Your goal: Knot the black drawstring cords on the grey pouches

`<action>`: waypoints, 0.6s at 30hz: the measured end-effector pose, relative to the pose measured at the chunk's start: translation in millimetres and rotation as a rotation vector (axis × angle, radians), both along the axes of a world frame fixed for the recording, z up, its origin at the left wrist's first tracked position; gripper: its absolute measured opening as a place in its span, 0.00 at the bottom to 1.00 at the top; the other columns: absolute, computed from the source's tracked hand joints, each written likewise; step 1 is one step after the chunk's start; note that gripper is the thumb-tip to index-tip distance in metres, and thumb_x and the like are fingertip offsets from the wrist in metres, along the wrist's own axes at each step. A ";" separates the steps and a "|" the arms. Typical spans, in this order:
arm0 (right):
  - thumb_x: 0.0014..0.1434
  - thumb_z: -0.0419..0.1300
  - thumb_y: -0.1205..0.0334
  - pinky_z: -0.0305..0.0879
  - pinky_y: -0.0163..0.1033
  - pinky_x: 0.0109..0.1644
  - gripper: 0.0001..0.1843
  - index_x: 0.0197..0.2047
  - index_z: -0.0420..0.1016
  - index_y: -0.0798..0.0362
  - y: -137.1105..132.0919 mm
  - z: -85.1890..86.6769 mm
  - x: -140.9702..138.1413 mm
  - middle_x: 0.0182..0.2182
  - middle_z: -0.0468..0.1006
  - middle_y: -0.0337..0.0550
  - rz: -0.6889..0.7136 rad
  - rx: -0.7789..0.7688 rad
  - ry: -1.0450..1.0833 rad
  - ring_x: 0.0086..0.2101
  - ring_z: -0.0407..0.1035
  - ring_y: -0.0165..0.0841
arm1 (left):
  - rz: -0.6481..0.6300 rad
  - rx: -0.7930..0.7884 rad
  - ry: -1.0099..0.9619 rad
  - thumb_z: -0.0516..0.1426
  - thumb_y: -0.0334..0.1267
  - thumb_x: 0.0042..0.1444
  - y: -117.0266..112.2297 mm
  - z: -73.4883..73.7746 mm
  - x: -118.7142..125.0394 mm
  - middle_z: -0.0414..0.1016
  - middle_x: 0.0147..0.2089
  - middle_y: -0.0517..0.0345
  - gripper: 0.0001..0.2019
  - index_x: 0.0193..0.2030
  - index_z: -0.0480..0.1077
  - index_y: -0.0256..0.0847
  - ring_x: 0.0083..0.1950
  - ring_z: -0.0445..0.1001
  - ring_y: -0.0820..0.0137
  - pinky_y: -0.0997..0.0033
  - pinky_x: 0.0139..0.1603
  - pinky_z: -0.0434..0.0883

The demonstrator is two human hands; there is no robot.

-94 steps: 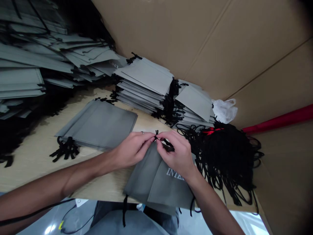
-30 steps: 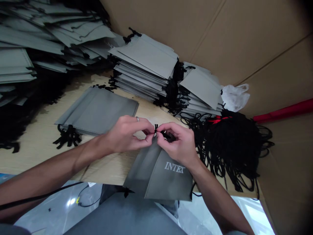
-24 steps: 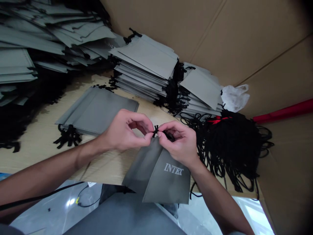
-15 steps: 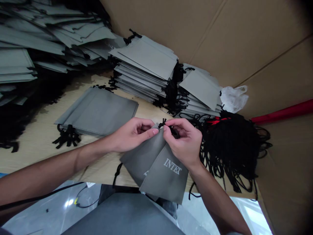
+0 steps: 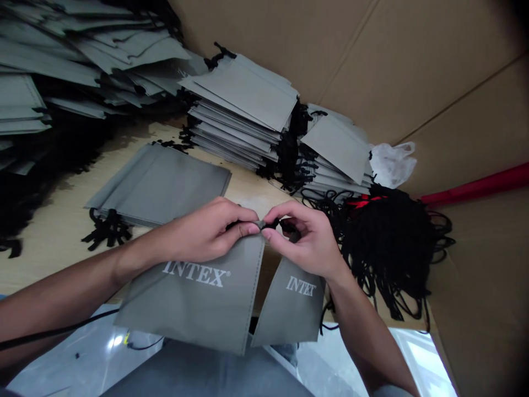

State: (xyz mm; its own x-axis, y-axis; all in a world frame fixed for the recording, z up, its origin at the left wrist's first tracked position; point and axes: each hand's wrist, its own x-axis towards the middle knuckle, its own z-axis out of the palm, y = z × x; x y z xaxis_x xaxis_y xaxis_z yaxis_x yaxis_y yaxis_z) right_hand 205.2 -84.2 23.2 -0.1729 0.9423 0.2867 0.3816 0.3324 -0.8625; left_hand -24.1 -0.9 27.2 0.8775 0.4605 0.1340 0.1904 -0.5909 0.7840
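My left hand [image 5: 204, 234] pinches the top corner of a grey drawstring bag [image 5: 194, 300] printed INTEX, which hangs over the table's front edge. My right hand [image 5: 308, 242] is closed in a pinch on the black cord [image 5: 273, 224] at that same corner, fingertips almost meeting the left ones. A second grey INTEX bag [image 5: 291, 309] hangs below my right hand, its top hidden behind the palm. Both hands are closed.
A flat pile of grey bags [image 5: 161, 184] lies left on the wooden table [image 5: 49, 242]. Taller stacks [image 5: 243, 118] stand behind, more [image 5: 334, 151] to the right. A tangle of black cords [image 5: 392, 242], a white plastic bag [image 5: 390, 162] and cardboard walls [image 5: 372, 66] close in the right.
The folded bags have come apart: one now hangs spread out to the left with its print showing, the other stays under my right hand. Both hands have stayed pinched at the cord.
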 end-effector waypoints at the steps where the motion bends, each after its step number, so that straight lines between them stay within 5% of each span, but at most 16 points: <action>1: 0.64 0.71 0.64 0.68 0.36 0.31 0.06 0.45 0.83 0.48 -0.4 -0.6 -0.5 0.38 0.83 0.38 -0.007 -0.004 0.011 0.30 0.72 0.29 | -0.017 0.014 -0.009 0.52 0.37 0.76 0.6 -0.5 0.6 0.60 0.24 0.67 0.17 0.32 0.68 0.39 0.26 0.59 0.77 0.72 0.30 0.57; 7: 0.61 0.72 0.66 0.71 0.36 0.35 0.05 0.40 0.82 0.49 -0.1 -3.0 -1.0 0.34 0.83 0.38 -0.033 -0.039 0.123 0.33 0.75 0.31 | -0.054 0.001 -0.037 0.53 0.37 0.75 7.1 4.1 -4.2 0.58 0.25 0.66 0.17 0.30 0.64 0.40 0.27 0.57 0.76 0.71 0.30 0.56; 13: 0.59 0.74 0.67 0.76 0.37 0.38 0.07 0.39 0.83 0.49 0.9 -1.4 -3.8 0.34 0.84 0.39 0.061 -0.047 0.358 0.34 0.77 0.30 | -0.181 -0.273 -0.061 0.56 0.37 0.73 9.5 11.0 -13.1 0.50 0.25 0.66 0.19 0.28 0.60 0.41 0.26 0.52 0.75 0.70 0.26 0.53; 18: 0.59 0.76 0.67 0.80 0.38 0.45 0.10 0.43 0.84 0.49 2.6 2.4 3.0 0.38 0.86 0.40 0.059 -0.079 0.331 0.39 0.81 0.32 | -0.097 -0.354 -0.033 0.56 0.42 0.74 7.9 6.5 -7.9 0.54 0.25 0.66 0.19 0.30 0.63 0.40 0.25 0.53 0.77 0.74 0.23 0.53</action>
